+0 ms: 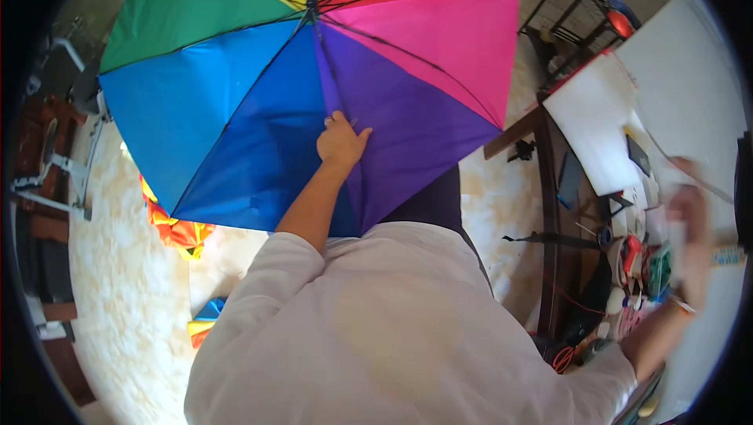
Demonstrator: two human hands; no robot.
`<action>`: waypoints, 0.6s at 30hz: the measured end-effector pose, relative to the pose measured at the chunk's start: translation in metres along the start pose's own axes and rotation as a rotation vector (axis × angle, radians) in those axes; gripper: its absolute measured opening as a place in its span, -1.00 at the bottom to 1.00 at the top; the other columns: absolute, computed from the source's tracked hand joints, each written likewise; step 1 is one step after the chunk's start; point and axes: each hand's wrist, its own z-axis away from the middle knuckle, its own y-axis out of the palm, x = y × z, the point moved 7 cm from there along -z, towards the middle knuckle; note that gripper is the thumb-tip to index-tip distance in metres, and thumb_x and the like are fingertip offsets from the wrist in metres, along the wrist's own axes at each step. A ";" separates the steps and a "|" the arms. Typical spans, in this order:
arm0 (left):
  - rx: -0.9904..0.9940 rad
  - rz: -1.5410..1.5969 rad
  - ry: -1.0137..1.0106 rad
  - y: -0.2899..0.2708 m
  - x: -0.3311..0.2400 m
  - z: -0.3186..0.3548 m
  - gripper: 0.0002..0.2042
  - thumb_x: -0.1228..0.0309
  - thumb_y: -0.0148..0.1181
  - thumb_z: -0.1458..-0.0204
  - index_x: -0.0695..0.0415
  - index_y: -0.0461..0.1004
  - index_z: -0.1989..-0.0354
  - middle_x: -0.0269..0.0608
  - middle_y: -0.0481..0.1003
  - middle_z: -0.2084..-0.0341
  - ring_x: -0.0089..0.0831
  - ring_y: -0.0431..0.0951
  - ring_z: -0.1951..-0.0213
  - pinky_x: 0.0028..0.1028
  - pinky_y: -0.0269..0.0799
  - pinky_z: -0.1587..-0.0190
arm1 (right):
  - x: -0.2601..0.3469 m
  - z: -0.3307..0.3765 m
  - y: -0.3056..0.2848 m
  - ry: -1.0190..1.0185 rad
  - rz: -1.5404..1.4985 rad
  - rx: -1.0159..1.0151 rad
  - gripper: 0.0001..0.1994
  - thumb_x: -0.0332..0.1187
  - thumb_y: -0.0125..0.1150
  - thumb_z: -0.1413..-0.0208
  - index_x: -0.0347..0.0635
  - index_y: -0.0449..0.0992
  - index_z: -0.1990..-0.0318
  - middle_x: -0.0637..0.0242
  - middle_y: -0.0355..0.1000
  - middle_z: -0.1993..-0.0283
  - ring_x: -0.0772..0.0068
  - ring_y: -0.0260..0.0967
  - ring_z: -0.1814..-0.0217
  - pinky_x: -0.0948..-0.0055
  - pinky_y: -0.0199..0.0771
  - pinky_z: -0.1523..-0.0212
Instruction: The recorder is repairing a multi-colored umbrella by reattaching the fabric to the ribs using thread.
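A large umbrella (259, 103) with rainbow-coloured panels is spread open in front of me, its black ribs and hub facing me. My left hand (343, 143) is on its near side, fingers curled in at the rib between the blue and purple panels. Part of what those fingers grip is hidden under them. Far to the right, my right hand (690, 209) is raised away from the umbrella, over a cluttered table and near the white wall. Motion smears its fingers, and I make out nothing in it.
The dark wooden table (551, 245) at right carries papers, a scissors-like red-handled item, cords and small goods. Behind it stands a black metal rack (576, 13). Bright coloured cloth (179, 233) lies on the marbled floor at left, near metal-framed equipment (67, 162).
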 end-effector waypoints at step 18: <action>-0.131 -0.013 -0.011 -0.006 0.037 -0.020 -0.84 0.46 0.14 0.07 0.22 0.32 0.38 -0.04 0.46 0.53 -0.04 0.52 0.56 -0.20 0.45 0.48 | 0.111 -0.134 0.504 0.036 -0.794 0.278 -0.89 -0.53 -0.16 -0.14 -0.25 0.34 0.27 0.30 0.36 0.63 0.50 0.23 0.66 0.55 0.25 0.58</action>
